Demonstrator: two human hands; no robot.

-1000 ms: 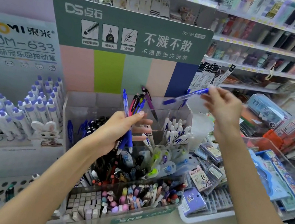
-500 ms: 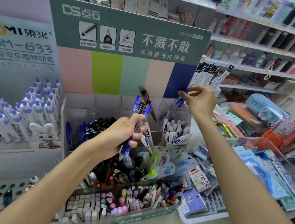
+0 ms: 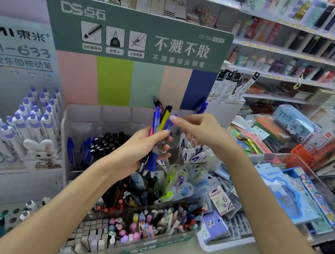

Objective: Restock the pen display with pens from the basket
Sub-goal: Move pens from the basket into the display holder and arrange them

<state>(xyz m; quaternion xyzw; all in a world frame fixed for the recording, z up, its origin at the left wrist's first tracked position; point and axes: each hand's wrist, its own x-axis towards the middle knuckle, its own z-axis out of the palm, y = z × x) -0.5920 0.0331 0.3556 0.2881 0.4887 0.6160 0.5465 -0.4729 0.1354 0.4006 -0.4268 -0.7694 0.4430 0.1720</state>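
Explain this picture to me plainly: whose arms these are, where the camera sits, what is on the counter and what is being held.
There is no machine here. The arms belong to a person wearing a camera on the head, which looks forward and down at a shop counter. The left hand grips a bunch of pens, mostly blue, one yellow. The right hand reaches to the bunch's tops, fingers at one pen; whether it already grips is unclear. Below stands a clear pen display under a green sign, its compartments holding pens and erasers. To the left stand white and purple pens.
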